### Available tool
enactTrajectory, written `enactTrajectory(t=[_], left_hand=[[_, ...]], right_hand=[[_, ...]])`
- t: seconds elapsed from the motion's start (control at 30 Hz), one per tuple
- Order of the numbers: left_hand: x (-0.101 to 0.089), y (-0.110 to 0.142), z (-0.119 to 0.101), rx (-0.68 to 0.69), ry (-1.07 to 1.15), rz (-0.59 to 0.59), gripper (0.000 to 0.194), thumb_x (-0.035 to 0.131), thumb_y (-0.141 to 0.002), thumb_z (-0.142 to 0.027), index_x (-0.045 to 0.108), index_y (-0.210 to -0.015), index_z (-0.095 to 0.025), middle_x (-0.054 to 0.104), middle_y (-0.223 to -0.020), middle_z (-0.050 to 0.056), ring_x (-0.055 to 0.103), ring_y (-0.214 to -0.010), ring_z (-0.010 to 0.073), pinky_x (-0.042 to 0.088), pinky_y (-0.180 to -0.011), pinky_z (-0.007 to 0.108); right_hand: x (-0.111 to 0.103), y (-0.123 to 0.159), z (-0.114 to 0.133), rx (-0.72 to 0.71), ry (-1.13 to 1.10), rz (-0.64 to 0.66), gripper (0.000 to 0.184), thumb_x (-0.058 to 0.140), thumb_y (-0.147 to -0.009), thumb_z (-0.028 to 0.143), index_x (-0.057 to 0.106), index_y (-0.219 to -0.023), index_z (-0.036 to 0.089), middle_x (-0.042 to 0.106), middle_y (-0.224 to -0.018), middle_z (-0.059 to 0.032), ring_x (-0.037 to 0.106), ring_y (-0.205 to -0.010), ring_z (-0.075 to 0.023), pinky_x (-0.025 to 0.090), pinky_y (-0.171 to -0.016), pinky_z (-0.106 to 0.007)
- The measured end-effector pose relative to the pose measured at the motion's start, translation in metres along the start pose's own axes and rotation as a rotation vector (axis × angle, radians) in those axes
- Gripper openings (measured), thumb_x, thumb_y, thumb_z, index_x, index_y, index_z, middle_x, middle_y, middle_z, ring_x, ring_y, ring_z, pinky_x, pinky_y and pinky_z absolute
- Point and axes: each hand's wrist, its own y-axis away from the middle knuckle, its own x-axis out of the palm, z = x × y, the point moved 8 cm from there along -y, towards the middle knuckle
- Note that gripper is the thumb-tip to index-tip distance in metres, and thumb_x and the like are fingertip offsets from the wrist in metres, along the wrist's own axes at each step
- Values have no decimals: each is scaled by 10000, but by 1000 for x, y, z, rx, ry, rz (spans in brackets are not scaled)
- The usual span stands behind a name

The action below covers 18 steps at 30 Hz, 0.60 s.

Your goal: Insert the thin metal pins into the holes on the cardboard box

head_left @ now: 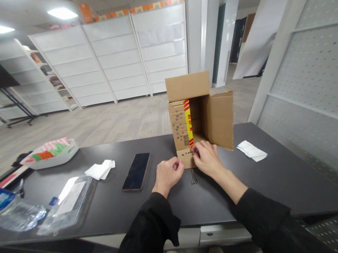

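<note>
An opened cardboard box (178, 120) stands on the dark table, its front flap (186, 158) hanging low with a row of small dark dots across it. My right hand (207, 157) is closed in a pinch against that flap, at the right end of the row; what its fingertips hold is hidden. My left hand (168, 174) is curled closed beside the flap's left edge, and I cannot make out what is in it. Several thin dark pieces, like nails or screws (193, 177), lie on the table between my hands. More dark spots dot the box's left panel.
A phone (136, 172) lies left of my left hand. Further left are a folded tissue (101, 169), a clear plastic case (68, 206), a water bottle (6, 207) and a white basket (52, 160). Another tissue (252, 150) lies right of the box, near a perforated panel (321, 88).
</note>
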Motion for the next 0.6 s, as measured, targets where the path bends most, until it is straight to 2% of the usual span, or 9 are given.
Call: enactTrajectory(t=[0.6], left_hand=[[-1, 0, -1, -17, -7, 16, 340, 459, -844, -342, 512, -540, -197, 516, -497, -14, 428, -469, 97, 271, -548, 234]], right_hand=[[-3, 1, 4, -22, 10, -11, 93, 467, -825, 185, 530, -885, 215, 598, -908, -51, 499, -898, -236, 288, -780, -352]])
